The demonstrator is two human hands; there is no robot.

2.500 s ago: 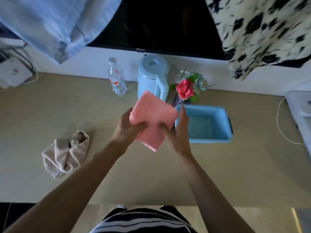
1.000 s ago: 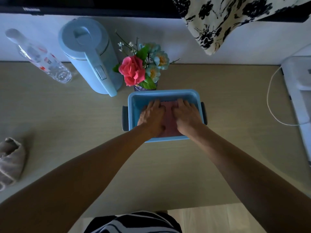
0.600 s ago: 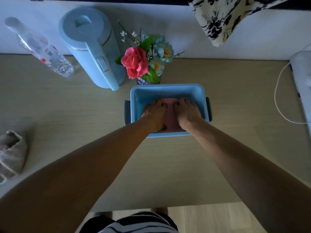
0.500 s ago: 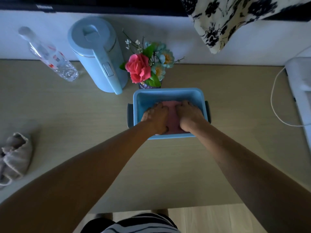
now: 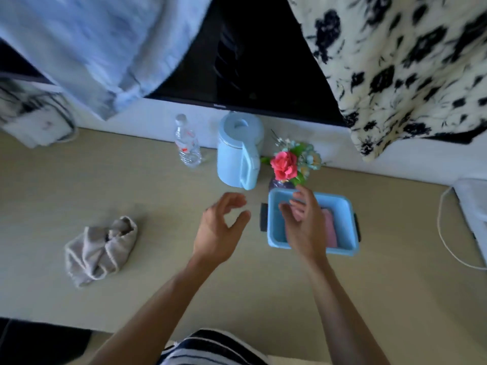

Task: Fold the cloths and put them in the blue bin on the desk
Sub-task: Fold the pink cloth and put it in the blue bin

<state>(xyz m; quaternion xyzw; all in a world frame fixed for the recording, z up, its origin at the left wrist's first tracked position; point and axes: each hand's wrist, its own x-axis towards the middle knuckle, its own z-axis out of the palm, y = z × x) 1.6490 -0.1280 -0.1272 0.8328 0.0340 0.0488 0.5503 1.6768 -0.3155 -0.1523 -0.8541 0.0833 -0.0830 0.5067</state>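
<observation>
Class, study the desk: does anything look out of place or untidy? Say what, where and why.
The beige cloth lies crumpled and unfolded on the left of the desk, apart from the blue bin, which already holds the pink cloth. Nothing looks spilled or damaged.

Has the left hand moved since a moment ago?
Yes. The left hand has come out of the blue bin and is now over the desk left of it, empty.
</observation>
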